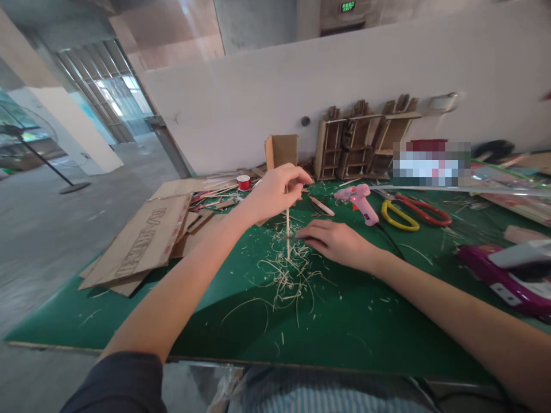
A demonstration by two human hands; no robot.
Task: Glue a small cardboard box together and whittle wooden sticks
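Note:
My left hand point(275, 192) is closed on the top of a thin pale wooden stick point(288, 221), held roughly upright above the table. My right hand point(336, 241) grips a small dark knife point(294, 236), its handle hidden by the fingers. The blade meets or passes close by the stick partway down; I cannot tell whether it bites in. Under the stick's lower end lies a loose pile of curly wood shavings point(289, 281).
The green tabletop point(241, 338) carries cardboard sheets point(146, 235) at left and a red spool point(243, 183) behind. To the right are a pink glue gun point(364, 203), scissors point(424, 209) and a purple iron point(503, 281). Cardboard structures point(357, 146) stand against the wall.

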